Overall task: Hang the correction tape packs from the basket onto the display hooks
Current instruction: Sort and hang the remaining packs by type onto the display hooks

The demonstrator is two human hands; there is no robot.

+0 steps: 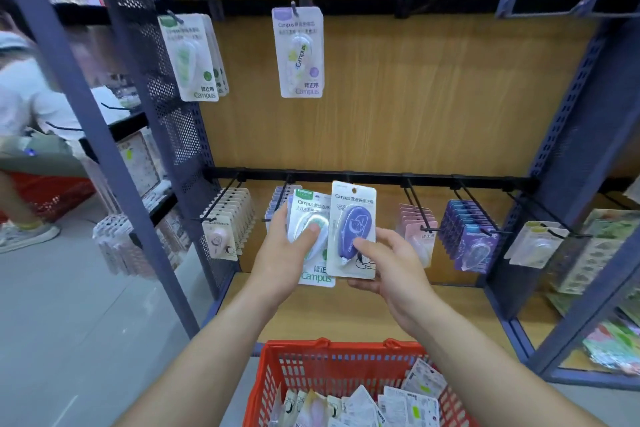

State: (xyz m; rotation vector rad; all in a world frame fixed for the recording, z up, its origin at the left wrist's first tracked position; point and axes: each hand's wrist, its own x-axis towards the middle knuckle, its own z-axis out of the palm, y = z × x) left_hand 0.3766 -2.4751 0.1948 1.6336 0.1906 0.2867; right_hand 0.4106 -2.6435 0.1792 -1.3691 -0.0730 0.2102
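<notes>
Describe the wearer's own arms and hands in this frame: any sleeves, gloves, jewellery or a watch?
Both arms are bare as far as the frame's bottom edge: no sleeve shows on the left forearm or the right forearm. The left hand and the right hand are ungloved, with no ring, watch, bracelet or marking visible.

1. The red plastic mesh basket [332, 367] stands below and in front of the black metal lower hook rail [374, 177], with loose white card packs [360, 406] in it.
2. Between basket and rail, the left hand [280, 253] holds a white-and-green carded tape pack [308, 204]. The right hand [391, 267] holds a purple-and-white carded tape pack [355, 218] just to its right, overlapping its edge.
3. On the rail's hooks hang cream card packs [230, 215] at the left end, with pink card packs [417, 222] and then violet card packs [467, 229] towards the right.
4. Well above the rail hang a pale green card pack [188, 59] and, to its right, a lilac card pack [300, 52].
</notes>
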